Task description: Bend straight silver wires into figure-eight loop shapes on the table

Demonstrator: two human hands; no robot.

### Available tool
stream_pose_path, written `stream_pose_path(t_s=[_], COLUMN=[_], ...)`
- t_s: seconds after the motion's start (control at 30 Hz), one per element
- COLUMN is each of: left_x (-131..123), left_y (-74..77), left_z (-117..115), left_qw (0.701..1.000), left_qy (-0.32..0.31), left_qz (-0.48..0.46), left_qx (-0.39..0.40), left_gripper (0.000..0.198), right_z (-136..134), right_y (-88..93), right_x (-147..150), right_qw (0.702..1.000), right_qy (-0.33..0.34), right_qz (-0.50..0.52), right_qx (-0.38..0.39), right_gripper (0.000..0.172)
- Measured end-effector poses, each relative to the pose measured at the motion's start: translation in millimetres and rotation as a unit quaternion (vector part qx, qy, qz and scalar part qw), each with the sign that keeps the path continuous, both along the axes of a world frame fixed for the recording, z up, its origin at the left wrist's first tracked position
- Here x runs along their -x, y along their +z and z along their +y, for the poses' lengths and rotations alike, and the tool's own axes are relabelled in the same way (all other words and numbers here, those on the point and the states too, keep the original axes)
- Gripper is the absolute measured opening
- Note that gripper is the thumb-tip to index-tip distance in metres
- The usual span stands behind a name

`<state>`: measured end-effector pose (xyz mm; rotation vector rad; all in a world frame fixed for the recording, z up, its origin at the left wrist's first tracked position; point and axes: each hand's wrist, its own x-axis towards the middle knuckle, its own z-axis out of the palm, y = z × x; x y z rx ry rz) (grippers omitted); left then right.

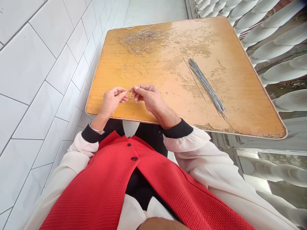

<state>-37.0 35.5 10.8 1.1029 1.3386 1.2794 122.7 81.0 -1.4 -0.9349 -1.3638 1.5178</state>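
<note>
Near the table's front edge, my left hand (pixel 114 99) and my right hand (pixel 148 96) face each other with fingertips pinched. Between them runs a thin piece of wire (pixel 130 90), gripped from both sides; its exact shape is too fine to make out. Just beyond my fingers lie several bent wire pieces (pixel 135 70), curled into S-like loops in a small group. Further back on the left sits a tangled heap of curled wire (pixel 144 40). To the right of my right hand rests a bundle of straight grey wires (pixel 207 86), with a single straight wire (pixel 194 80) alongside it.
The wooden table (pixel 249 105) has worn, peeling patches and a chipped front edge. A white tiled wall (pixel 48 76) runs close along the left. White balusters (pixel 275 41) stand along the right side.
</note>
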Motion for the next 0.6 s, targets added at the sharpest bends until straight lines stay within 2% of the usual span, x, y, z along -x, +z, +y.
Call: stream_pose_path(t_s=[0.27, 0.6], left_x=[-1.4, -2.7], left_y=[-5.1, -4.0], left_z=[-1.5, -2.2], left_qw=[1.000, 0.998], left_qy=[-0.003, -0.025], left_qz=[0.006, -0.051], left_qx=[-0.011, 0.032], left_gripper=[0.012, 0.019], right_z=[-1.8, 1.1], right_y=[0.7, -3.1], right_x=[1.8, 3.1], right_qw=[1.000, 0.999], right_qy=[0.015, -0.024], right_qz=[-0.002, 0.024], right_qx=[-0.003, 0.000], right_gripper=[0.026, 0.023])
